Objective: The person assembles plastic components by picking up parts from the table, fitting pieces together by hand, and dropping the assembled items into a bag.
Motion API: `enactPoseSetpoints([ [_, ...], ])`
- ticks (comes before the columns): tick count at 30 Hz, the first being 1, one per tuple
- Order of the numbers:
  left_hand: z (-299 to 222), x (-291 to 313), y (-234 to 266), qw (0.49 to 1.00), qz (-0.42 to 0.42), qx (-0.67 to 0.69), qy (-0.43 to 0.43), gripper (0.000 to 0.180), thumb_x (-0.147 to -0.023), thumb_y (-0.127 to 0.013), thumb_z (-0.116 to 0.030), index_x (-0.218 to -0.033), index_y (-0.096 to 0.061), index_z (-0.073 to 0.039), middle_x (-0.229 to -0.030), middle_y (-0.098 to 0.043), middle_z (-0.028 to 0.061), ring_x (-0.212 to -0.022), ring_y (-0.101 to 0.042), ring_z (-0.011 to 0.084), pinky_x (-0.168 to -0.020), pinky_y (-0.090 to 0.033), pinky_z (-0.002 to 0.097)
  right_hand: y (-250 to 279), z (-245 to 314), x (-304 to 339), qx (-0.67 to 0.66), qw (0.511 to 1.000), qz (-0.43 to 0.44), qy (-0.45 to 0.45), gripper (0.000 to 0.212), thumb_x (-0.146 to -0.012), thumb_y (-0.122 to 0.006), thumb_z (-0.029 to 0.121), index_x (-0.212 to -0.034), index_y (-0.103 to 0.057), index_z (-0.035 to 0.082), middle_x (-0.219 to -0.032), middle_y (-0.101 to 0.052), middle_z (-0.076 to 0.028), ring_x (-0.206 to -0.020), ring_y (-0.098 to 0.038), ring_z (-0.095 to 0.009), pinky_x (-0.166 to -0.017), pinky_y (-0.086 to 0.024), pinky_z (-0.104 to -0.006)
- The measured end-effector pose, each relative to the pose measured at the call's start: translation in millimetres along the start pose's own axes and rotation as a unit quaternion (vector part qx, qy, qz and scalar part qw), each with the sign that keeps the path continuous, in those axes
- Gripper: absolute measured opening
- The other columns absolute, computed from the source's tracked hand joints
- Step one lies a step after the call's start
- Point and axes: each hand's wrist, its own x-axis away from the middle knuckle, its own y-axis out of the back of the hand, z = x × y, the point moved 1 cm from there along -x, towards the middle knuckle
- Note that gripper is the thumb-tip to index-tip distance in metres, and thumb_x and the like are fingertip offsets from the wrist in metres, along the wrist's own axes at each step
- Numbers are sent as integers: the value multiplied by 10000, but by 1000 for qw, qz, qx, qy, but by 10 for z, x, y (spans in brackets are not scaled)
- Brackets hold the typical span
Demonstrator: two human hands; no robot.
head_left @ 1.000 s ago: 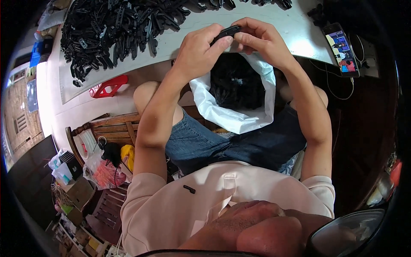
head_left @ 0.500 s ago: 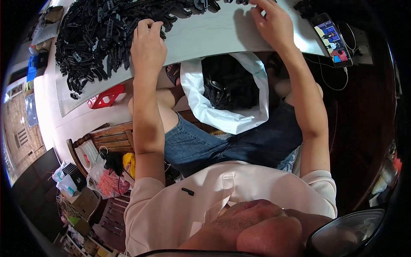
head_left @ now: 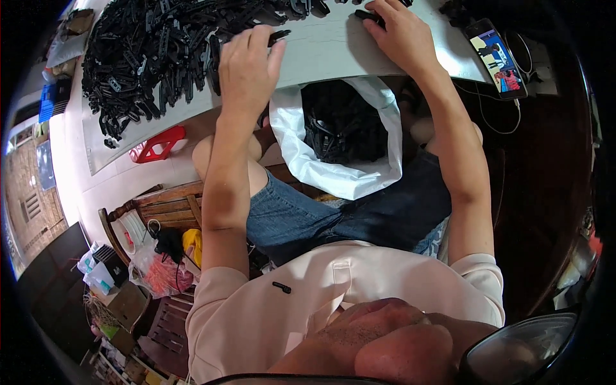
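Left hand (head_left: 249,67) narrowed, black part (head_left: 280,34) at fingertips, right hand (head_left: 405,37) likewise, hold unclear

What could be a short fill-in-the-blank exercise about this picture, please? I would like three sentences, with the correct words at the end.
1. The open bag has the colour ____.
2. The big pile of black parts lies toward the person's ____ side of the table.
3. Between the left hand and the right hand, the one nearer to the phone is the ____ hand.

Missing words: white; left; right.
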Motion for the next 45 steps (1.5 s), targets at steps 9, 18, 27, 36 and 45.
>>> enactPoseSetpoints([
  [9,-396,33,-102,919,21,373,125,315,-1012,-696,-262,-1200,-695,-10,-921,-700,5,-756,-618,118,-686,-498,262,-41,77,77,-209,972,81,-71,184,-874,-699,156,-1026,-730,58,-1000,-675,-153,-901,-681,-392,-778,-557,-468],
  [18,-420,48,-127,781,179,520,296,313,-1039,-608,-305,-1166,-687,-30,-770,-554,-45,-665,-483,40,-585,-407,233,-207,129,263,-416,893,151,-79,250,-976,-735,177,-1176,-749,28,-1002,-740,-36,-902,-662,-103,-837,-520,-241],
  [27,-423,43,-126,747,196,554,311,375,-1058,-597,-353,-1225,-654,-21,-794,-568,-41,-698,-503,46,-613,-425,227,-146,273,306,-530,827,172,-81,198,-991,-715,202,-1118,-746,53,-827,-685,6,-708,-613,-78,-607,-478,-228],
  [36,-449,56,-97,904,132,391,115,323,-1014,-644,-259,-1206,-631,0,-913,-662,80,-815,-603,169,-764,-508,322,-170,213,288,-534,825,173,-58,181,-996,-706,192,-1098,-703,42,-832,-683,-1,-727,-620,-65,-599,-479,-229],
  [45,-383,23,5,878,216,413,113,271,-968,-684,-241,-1109,-659,-11,-887,-682,166,-785,-660,272,-729,-516,377,-135,123,262,-517,812,270,-21,273,-968,-740,206,-1173,-706,28,-877,-692,-20,-755,-618,-80,-664,-499,-239],
])
